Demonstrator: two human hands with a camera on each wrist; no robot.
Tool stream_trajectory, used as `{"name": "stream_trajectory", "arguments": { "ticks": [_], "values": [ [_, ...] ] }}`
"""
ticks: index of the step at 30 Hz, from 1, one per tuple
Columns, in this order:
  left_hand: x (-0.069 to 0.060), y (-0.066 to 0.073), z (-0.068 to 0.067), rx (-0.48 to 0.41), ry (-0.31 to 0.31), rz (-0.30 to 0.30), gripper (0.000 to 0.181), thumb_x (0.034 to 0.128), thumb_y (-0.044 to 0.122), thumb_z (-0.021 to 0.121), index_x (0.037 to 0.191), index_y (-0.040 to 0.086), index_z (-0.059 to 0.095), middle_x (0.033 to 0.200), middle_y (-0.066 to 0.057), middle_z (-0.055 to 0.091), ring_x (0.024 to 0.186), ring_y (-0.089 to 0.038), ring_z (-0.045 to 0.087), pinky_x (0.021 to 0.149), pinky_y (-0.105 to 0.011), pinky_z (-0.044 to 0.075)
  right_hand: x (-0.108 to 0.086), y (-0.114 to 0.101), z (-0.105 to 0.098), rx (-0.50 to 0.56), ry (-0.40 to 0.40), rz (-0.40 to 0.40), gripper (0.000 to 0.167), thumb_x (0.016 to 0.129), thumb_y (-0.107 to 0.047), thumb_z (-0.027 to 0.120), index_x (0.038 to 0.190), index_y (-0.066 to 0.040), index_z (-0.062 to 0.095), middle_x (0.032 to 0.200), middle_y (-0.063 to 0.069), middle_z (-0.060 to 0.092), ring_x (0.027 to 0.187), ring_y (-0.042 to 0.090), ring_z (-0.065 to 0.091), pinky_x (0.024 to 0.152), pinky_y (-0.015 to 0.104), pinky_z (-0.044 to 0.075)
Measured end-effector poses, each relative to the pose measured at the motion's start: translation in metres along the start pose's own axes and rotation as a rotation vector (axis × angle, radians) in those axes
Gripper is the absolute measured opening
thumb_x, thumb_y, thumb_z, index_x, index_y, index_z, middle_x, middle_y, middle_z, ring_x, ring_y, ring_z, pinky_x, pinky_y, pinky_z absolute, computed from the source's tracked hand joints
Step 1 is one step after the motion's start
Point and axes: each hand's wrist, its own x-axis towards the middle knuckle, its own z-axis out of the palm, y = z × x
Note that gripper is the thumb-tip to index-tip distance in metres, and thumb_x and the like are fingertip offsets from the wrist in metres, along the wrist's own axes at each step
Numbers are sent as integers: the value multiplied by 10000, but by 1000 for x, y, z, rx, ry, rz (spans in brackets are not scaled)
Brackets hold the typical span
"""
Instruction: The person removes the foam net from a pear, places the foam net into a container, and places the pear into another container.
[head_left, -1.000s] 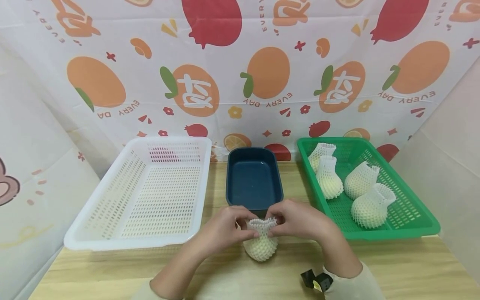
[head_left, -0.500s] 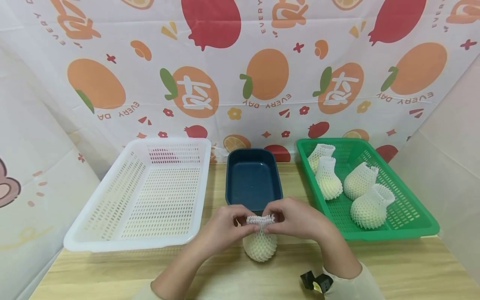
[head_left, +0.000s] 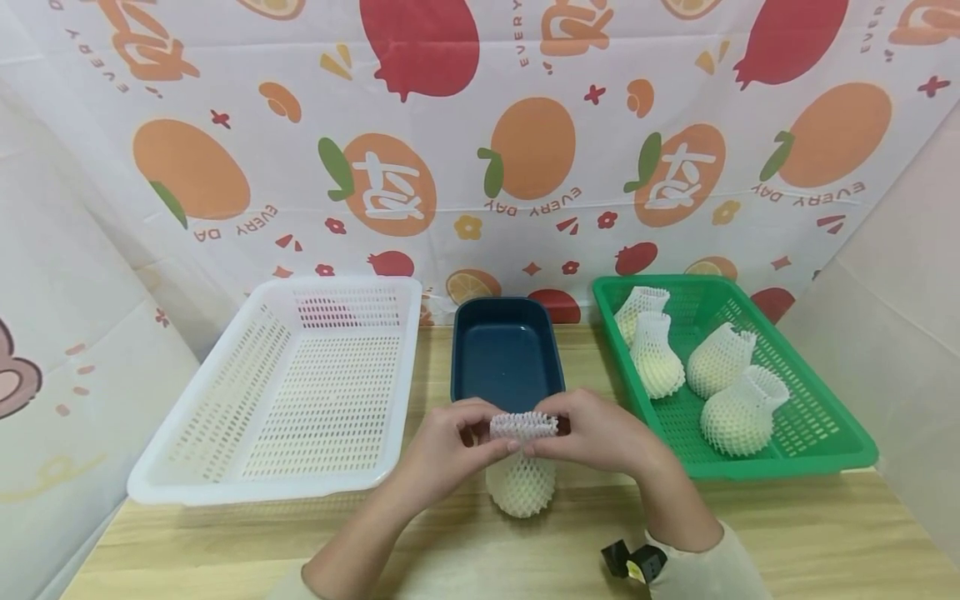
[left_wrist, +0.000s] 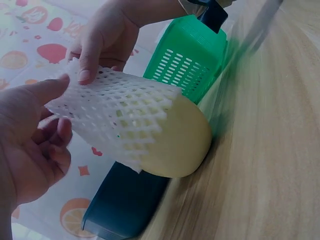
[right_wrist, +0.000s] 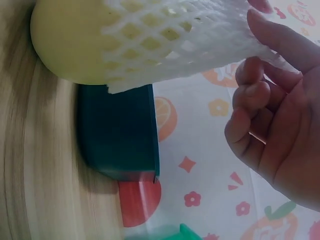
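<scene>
In the head view a white foam net sleeve [head_left: 523, 427] stands up from a pale yellow round fruit [left_wrist: 189, 139] near the table's front. My left hand [head_left: 442, 446] pinches the sleeve's top rim between thumb and fingers. Opposite it, my right hand [head_left: 603, 435] grips the same rim from the right. Both wrist views show the sleeve stretched upward, its lower edge partway up the fruit, whose bottom is bare. The fruit's exact kind cannot be told. Behind the hands sits a dark blue tray [head_left: 506, 358].
A white perforated basket [head_left: 337, 375] is on the left. On the right stands a green basket [head_left: 795, 462] holding several net-wrapped fruits [head_left: 738, 421]. A black device [head_left: 633, 562] is strapped at the right wrist. Behind the wooden table [head_left: 465, 554] hangs a fruit-patterned cloth [head_left: 457, 167].
Both hands have risen slightly and moved back, pulling the sleeve's rim higher. The rim now looks folded and gathered between the thumbs. The baskets and tray have not moved.
</scene>
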Motion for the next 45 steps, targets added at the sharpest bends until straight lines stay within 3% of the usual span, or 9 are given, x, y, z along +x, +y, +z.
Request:
{"name": "stream_trajectory", "arguments": {
  "ticks": [5, 9, 18, 26, 32, 36, 40, 45],
  "values": [
    [1, -5, 0, 71, -46, 7, 175, 798, 303, 824, 863, 221, 685, 774, 91, 566, 714, -88, 535, 614, -226, 493, 1, 0, -2, 27, 49, -17, 132, 864, -330, 760, 869, -217, 692, 730, -112, 623, 607, 55, 526, 531, 226, 470],
    [2, -9, 0, 73, -43, 27, 139, 810, 277, 814, 855, 202, 705, 786, 100, 602, 698, -71, 546, 607, -230, 503, 3, 0, -3, 60, 50, -29, 170, 855, -347, 767, 902, -201, 693, 749, -92, 631, 616, 66, 536, 532, 230, 479],
    [3, -4, -4, -91, 102, -51, 193, 826, 230, 802, 1008, 193, 749, 868, 46, 717, 677, -125, 583, 589, -247, 524, 9, 1, 1, 87, 48, -45, 328, 830, -329, 795, 1108, -175, 715, 1052, -53, 652, 867, 131, 601, 698, 261, 568],
    [6, -3, -5, -159, 164, -63, 254, 814, 246, 813, 1021, 119, 740, 870, -33, 716, 690, -115, 580, 593, -231, 516, 17, 4, 7, 162, 161, -28, 236, 861, -244, 771, 1078, -161, 725, 945, -29, 723, 737, 120, 628, 631, 277, 562],
    [8, -4, -4, -188, 206, -83, 271, 798, 219, 828, 1030, 111, 738, 908, -54, 730, 722, -138, 631, 615, -253, 553, 23, 3, 9, 215, 209, -28, 278, 861, -252, 770, 1115, -155, 717, 1016, 3, 722, 807, 150, 657, 685, 302, 583],
    [9, -5, -2, -290, 253, -97, 291, 806, 180, 819, 1064, 78, 731, 982, -94, 741, 807, -154, 684, 672, -269, 582, 28, 2, 11, 243, 198, 1, 331, 833, -261, 798, 1137, -170, 701, 1063, 3, 712, 878, 171, 663, 747, 306, 586],
    [12, -6, 0, -394, 307, -71, 312, 817, 136, 805, 1102, 44, 718, 1070, -118, 734, 930, -174, 706, 769, -289, 588, 33, 2, 12, 265, 170, 20, 369, 801, -271, 827, 1137, -187, 697, 1070, -16, 712, 904, 177, 661, 783, 314, 581],
    [15, -5, 0, -422, 343, -37, 314, 823, 115, 797, 1114, 36, 710, 1090, -119, 727, 947, -187, 698, 785, -297, 586, 42, 4, 12, 288, 142, 8, 352, 796, -252, 832, 1118, -192, 704, 1060, -21, 711, 900, 185, 653, 807, 326, 575]
  ]
}}
